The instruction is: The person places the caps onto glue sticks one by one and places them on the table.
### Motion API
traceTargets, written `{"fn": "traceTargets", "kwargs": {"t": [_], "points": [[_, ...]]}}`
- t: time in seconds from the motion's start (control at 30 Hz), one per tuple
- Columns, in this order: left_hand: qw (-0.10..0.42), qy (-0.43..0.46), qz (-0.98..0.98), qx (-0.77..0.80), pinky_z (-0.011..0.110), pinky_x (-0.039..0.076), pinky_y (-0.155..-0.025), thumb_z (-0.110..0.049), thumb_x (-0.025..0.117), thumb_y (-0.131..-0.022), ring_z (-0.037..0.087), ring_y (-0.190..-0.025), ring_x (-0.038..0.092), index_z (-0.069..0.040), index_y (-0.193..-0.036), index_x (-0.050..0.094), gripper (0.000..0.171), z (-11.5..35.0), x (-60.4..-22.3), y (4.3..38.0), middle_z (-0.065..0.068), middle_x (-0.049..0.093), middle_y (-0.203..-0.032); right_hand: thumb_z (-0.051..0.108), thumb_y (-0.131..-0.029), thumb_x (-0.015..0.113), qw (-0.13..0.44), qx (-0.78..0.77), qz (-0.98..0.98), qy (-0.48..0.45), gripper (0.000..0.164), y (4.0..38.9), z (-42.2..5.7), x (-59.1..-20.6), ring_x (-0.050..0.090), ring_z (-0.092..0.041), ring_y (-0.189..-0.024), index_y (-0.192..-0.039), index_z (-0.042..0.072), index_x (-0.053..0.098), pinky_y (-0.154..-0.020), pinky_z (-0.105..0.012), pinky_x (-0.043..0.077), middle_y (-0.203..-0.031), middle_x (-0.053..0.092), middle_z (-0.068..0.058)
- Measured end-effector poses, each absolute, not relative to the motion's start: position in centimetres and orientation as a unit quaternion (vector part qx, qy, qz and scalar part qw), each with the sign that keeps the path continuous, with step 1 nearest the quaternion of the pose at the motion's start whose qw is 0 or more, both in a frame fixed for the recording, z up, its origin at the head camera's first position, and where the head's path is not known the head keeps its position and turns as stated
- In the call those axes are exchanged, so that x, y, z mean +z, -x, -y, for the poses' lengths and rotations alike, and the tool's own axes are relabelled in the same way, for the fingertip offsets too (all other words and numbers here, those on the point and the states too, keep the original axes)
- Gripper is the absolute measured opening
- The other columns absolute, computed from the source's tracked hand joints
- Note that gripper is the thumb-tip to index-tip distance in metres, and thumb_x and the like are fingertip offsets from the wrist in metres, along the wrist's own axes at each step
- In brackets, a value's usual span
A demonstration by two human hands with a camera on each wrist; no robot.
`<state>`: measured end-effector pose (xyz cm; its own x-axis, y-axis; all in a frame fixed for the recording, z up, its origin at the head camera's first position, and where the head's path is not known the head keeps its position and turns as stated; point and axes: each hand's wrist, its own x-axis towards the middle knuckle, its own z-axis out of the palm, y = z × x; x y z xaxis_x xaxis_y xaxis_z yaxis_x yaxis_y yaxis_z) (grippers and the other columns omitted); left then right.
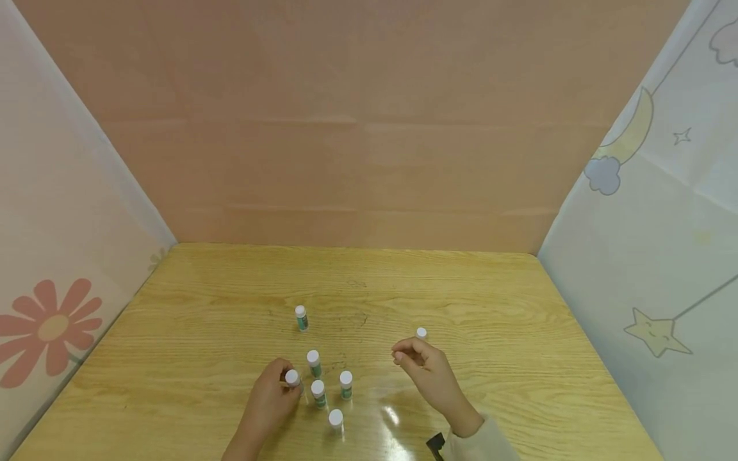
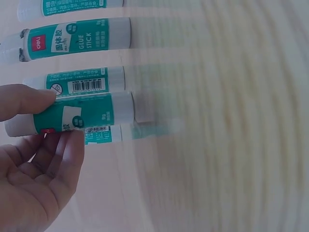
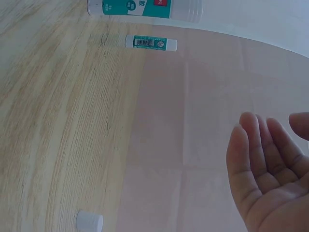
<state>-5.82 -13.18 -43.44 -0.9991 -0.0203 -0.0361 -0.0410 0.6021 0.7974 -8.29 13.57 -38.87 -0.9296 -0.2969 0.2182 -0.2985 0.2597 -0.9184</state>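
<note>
My left hand [image 1: 268,398] pinches a white-capped glue stick [image 2: 91,115] with a green label between thumb and fingers. The stick is upright, at the left side of a loose group. Just right of it stand more glue sticks, among them a middle one [image 1: 319,394], a rear one [image 1: 314,363], a right one [image 1: 346,385] and a front one [image 1: 336,420]. Over the table's right half, my right hand [image 1: 429,378] hovers with loosely bent fingers and nothing between them. Right behind its fingers shows the white cap of another glue stick [image 1: 421,333], its body mostly hidden by the hand.
A lone glue stick [image 1: 302,318] stands upright farther back, left of centre. All of them are on a wood-grain table [image 1: 490,288]. A plain backdrop [image 1: 357,160] rises at its rear edge, with printed sheets [image 1: 680,256] along both sides.
</note>
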Motion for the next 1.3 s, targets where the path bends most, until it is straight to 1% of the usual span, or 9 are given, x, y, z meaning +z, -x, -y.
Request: {"fn": "traceTargets", "kwargs": {"t": [0.27,0.47,0.6,0.77,0.9,0.97,1.13,1.2,1.3], "points": [[0.016,0.023,-0.901,0.433,0.035,0.047,-0.069,0.002,0.064,-0.071,0.023,-0.085,0.052,-0.002,-0.086,0.051,0.021,13.0,-43.2,6.0,0.004,0.051,-0.087,0.007,-0.088,0.050,0.023,0.577,0.788,-0.213,0.012,8.4,-13.6,-39.1,0.056,-0.022,-0.075,-0.092,-0.002,0.056,-0.067,-0.023,0.049,-0.086,0.057,-0.006],[0.028,0.020,-0.899,0.437,0.039,0.046,-0.074,0.001,0.064,-0.071,0.023,-0.088,0.051,-0.001,-0.089,0.052,0.021,13.0,-43.1,5.9,0.004,0.051,-0.090,0.009,-0.087,0.050,0.011,0.579,0.792,-0.194,0.013,8.5,-13.7,-39.2,0.056,-0.023,-0.077,-0.092,-0.002,0.056,-0.069,-0.023,0.048,-0.086,0.057,-0.006],[0.051,0.021,-0.896,0.441,0.042,0.044,-0.077,0.000,0.064,-0.072,0.024,-0.091,0.050,0.001,-0.097,0.051,0.029,13.2,-43.1,5.9,0.006,0.051,-0.095,0.010,-0.087,0.052,-0.005,0.578,0.799,-0.168,0.013,8.6,-13.7,-39.3,0.056,-0.024,-0.078,-0.092,-0.001,0.056,-0.069,-0.022,0.048,-0.086,0.057,-0.006],[0.079,0.018,-0.891,0.446,0.048,0.040,-0.081,0.001,0.065,-0.071,0.028,-0.097,0.047,0.003,-0.111,0.046,0.044,13.7,-43.0,5.8,0.010,0.048,-0.105,0.010,-0.087,0.052,-0.013,0.568,0.809,-0.150,0.012,8.8,-13.9,-39.5,0.056,-0.021,-0.078,-0.091,0.000,0.057,-0.070,-0.022,0.047,-0.086,0.058,-0.006],[0.073,0.010,-0.896,0.438,0.049,0.039,-0.082,0.004,0.066,-0.068,0.029,-0.098,0.046,0.005,-0.113,0.044,0.050,14.0,-42.9,5.8,0.013,0.048,-0.108,0.010,-0.086,0.053,-0.017,0.564,0.813,-0.142,0.012,9.0,-14.1,-39.7,0.056,-0.020,-0.078,-0.091,0.001,0.057,-0.070,-0.022,0.047,-0.086,0.058,-0.006],[0.071,0.010,-0.896,0.437,0.049,0.039,-0.083,0.004,0.066,-0.068,0.030,-0.099,0.046,0.005,-0.114,0.044,0.051,14.2,-42.9,5.8,0.013,0.047,-0.109,0.010,-0.086,0.053,-0.017,0.561,0.816,-0.140,0.012,9.0,-14.2,-39.8,0.056,-0.019,-0.078,-0.091,0.001,0.057,-0.071,-0.022,0.047,-0.086,0.058,-0.005],[0.057,0.016,-0.904,0.424,0.045,0.041,-0.081,0.004,0.059,-0.072,0.030,-0.099,0.045,0.006,-0.114,0.044,0.044,14.9,-42.8,6.1,0.014,0.048,-0.109,0.008,-0.086,0.053,-0.003,0.546,0.824,-0.154,0.011,9.2,-14.4,-39.9,0.055,-0.016,-0.078,-0.091,-0.001,0.057,-0.070,-0.023,0.047,-0.086,0.057,-0.004],[0.042,0.015,-0.910,0.411,0.045,0.041,-0.080,0.001,0.057,-0.075,0.030,-0.098,0.046,0.006,-0.113,0.045,0.040,15.1,-42.7,6.3,0.015,0.049,-0.108,0.007,-0.085,0.053,0.001,0.541,0.826,-0.156,0.010,9.3,-14.5,-39.9,0.055,-0.014,-0.078,-0.091,0.000,0.057,-0.071,-0.023,0.047,-0.086,0.057,-0.003],[0.022,0.011,-0.917,0.399,0.045,0.042,-0.079,-0.006,0.057,-0.079,0.031,-0.097,0.047,0.007,-0.111,0.046,0.037,15.3,-42.5,6.6,0.016,0.050,-0.106,0.006,-0.085,0.053,0.002,0.536,0.830,-0.153,0.009,9.4,-14.6,-39.9,0.054,-0.014,-0.078,-0.091,0.000,0.057,-0.071,-0.022,0.047,-0.086,0.057,-0.002]]}}
